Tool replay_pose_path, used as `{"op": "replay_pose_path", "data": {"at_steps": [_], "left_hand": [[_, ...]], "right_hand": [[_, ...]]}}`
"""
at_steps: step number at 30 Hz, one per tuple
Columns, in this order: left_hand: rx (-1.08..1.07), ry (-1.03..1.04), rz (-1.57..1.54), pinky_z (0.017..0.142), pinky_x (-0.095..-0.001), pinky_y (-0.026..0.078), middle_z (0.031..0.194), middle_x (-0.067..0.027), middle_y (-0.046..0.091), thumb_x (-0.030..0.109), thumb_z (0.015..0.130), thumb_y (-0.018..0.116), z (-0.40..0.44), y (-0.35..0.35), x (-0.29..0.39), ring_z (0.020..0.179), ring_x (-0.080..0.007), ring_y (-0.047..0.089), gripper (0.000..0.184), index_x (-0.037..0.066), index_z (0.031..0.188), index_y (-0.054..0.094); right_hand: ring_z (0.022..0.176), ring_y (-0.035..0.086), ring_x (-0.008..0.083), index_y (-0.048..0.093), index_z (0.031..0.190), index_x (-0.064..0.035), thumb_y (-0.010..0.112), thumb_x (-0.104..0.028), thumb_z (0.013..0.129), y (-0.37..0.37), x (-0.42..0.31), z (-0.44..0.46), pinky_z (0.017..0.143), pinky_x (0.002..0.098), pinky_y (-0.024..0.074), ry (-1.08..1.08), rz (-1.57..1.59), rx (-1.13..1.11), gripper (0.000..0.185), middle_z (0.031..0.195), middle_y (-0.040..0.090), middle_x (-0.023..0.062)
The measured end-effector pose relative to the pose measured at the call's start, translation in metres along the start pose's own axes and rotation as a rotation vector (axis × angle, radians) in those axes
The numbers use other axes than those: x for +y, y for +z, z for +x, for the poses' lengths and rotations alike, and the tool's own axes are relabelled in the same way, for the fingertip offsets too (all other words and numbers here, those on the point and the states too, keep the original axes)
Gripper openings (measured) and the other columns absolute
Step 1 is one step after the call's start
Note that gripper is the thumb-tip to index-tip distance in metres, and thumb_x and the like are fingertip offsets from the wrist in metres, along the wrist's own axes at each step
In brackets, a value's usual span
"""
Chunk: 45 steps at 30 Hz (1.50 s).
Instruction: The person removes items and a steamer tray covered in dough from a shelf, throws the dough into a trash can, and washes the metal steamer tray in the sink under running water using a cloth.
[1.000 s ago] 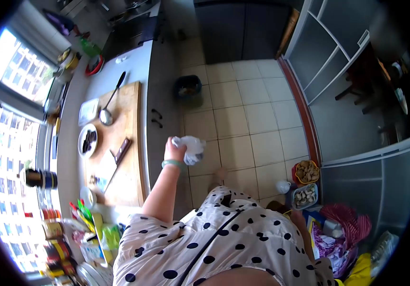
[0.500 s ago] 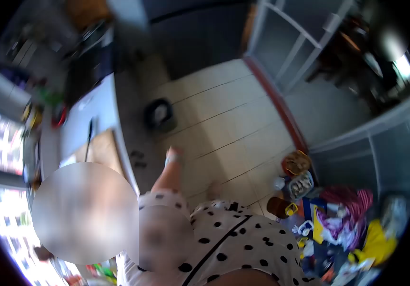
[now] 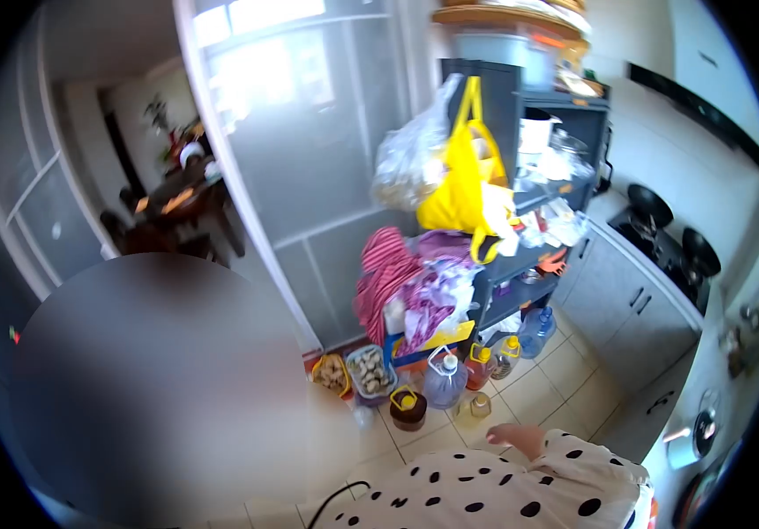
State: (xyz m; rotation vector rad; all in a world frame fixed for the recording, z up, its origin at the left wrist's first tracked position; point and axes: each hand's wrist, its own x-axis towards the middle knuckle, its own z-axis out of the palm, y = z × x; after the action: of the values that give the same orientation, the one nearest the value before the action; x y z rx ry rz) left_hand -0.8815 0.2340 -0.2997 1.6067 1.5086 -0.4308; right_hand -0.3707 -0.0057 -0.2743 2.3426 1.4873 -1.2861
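Note:
Below the row of bottles, my right hand point(image 3: 518, 437) reaches out from the polka-dot sleeve point(image 3: 587, 463). Its fingers look loosely apart, with nothing visible in them. Nearest to it on the tiles is a small pale bottle point(image 3: 474, 407). A large clear jug point(image 3: 444, 379) and a dark brown jug with a yellow handle point(image 3: 408, 409) stand to the left. My left hand does not show; a large blurred patch covers the lower left of the view.
A dark shelf point(image 3: 504, 300) bears a hanging yellow bag point(image 3: 460, 189). Beside it are piled cloths point(image 3: 388, 278), a basket of roots point(image 3: 331, 375) and a tub of pale pieces point(image 3: 370, 370). A stove point(image 3: 657, 242) and a counter point(image 3: 675, 450) line the right side.
The view has swung right, from the cutting board and bin to the shelf and bottles. My left hand held crumpled white plastic, then appeared without it near the bin, and is now out of sight.

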Motion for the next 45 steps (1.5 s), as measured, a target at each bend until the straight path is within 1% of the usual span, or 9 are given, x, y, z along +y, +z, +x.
{"op": "replay_pose_path", "data": {"at_steps": [11, 16, 19, 20, 25, 35, 41, 43, 45], "left_hand": [[0.035, 0.618, 0.5, 0.096, -0.0348, 0.035, 0.122, -0.0134, 0.049, 0.039, 0.08, 0.053, 0.118, 0.026, 0.194, 0.109, -0.0303, 0.048, 0.044, 0.012, 0.115, 0.052], [-0.053, 0.553, 0.179, 0.09, -0.035, 0.04, 0.113, -0.0132, 0.055, 0.036, 0.075, 0.061, 0.057, 0.008, 0.326, 0.106, -0.027, 0.051, 0.047, 0.009, 0.112, 0.054], [-0.131, 0.62, 0.552, 0.089, -0.0349, 0.041, 0.113, -0.013, 0.056, 0.036, 0.076, 0.058, 0.132, 0.028, 0.308, 0.105, -0.027, 0.052, 0.044, 0.009, 0.112, 0.055], [-0.225, 0.373, 0.453, 0.09, -0.0338, 0.04, 0.114, -0.0124, 0.055, 0.036, 0.078, 0.055, 0.114, 0.023, 0.315, 0.106, -0.0264, 0.051, 0.043, 0.011, 0.113, 0.055], [-0.396, 0.284, 0.645, 0.084, -0.034, 0.044, 0.109, -0.0105, 0.057, 0.034, 0.077, 0.057, 0.159, 0.023, 0.278, 0.097, -0.0229, 0.056, 0.042, 0.011, 0.112, 0.055], [-0.313, 0.062, 0.122, 0.071, -0.0328, 0.048, 0.093, -0.009, 0.063, 0.025, 0.072, 0.064, 0.181, 0.024, 0.324, 0.079, -0.0198, 0.061, 0.044, 0.006, 0.11, 0.054], [-0.113, -0.008, 0.182, 0.079, -0.031, 0.046, 0.1, -0.0063, 0.061, 0.022, 0.078, 0.061, 0.069, 0.048, 0.477, 0.087, -0.0161, 0.058, 0.033, 0.004, 0.106, 0.058], [-0.184, -0.035, -0.072, 0.068, -0.0337, 0.05, 0.094, -0.0096, 0.062, 0.027, 0.072, 0.063, 0.126, 0.084, 0.43, 0.083, -0.0216, 0.06, 0.045, 0.007, 0.112, 0.054], [-0.259, 0.019, 0.089, 0.075, -0.0337, 0.047, 0.098, -0.0097, 0.062, 0.03, 0.073, 0.062, 0.161, 0.123, 0.401, 0.089, -0.0231, 0.058, 0.047, 0.007, 0.113, 0.053]], "right_hand": [[0.103, 0.053, 0.0286, 0.059, 0.108, -0.0137, 0.049, -0.027, 0.081, 0.062, 0.137, -0.109, 0.084, 0.0392, 0.0431, 0.431, 0.217, 0.037, 0.032, 0.109, 0.058, 0.0092], [0.103, 0.053, 0.0277, 0.059, 0.107, -0.0136, 0.048, -0.026, 0.081, 0.076, 0.142, -0.125, 0.085, 0.0386, 0.0432, 0.492, 0.322, -0.03, 0.031, 0.11, 0.058, 0.009], [0.103, 0.054, 0.0272, 0.059, 0.107, -0.0135, 0.048, -0.026, 0.08, 0.066, 0.142, -0.133, 0.085, 0.0383, 0.0433, 0.529, 0.37, -0.05, 0.031, 0.11, 0.058, 0.0089], [0.103, 0.054, 0.027, 0.06, 0.106, -0.0135, 0.048, -0.026, 0.08, 0.06, 0.141, -0.137, 0.085, 0.0382, 0.0433, 0.537, 0.379, -0.06, 0.031, 0.11, 0.057, 0.0089], [0.104, 0.054, 0.0261, 0.06, 0.105, -0.0134, 0.048, -0.026, 0.08, 0.031, 0.15, -0.151, 0.086, 0.0376, 0.0434, 0.617, 0.378, -0.065, 0.031, 0.111, 0.057, 0.0087], [0.102, 0.054, 0.0252, 0.059, 0.108, -0.0172, 0.05, -0.029, 0.079, -0.018, 0.191, -0.118, 0.086, 0.0353, 0.043, 0.668, 0.629, 0.058, 0.032, 0.11, 0.058, 0.0065], [0.105, 0.052, 0.0261, 0.059, 0.107, -0.0175, 0.051, -0.03, 0.08, -0.059, 0.284, -0.081, 0.087, 0.0363, 0.0421, 0.501, 0.446, -0.069, 0.032, 0.113, 0.056, 0.0054], [0.102, 0.053, 0.0266, 0.06, 0.105, -0.0158, 0.051, -0.029, 0.08, -0.073, 0.342, -0.074, 0.085, 0.0366, 0.0429, 0.472, 0.417, -0.015, 0.03, 0.111, 0.057, 0.0061], [0.098, 0.055, 0.0274, 0.06, 0.102, -0.0135, 0.051, -0.027, 0.081, -0.094, 0.393, -0.079, 0.082, 0.0368, 0.0444, 0.553, 0.511, 0.103, 0.027, 0.107, 0.059, 0.0086]]}}
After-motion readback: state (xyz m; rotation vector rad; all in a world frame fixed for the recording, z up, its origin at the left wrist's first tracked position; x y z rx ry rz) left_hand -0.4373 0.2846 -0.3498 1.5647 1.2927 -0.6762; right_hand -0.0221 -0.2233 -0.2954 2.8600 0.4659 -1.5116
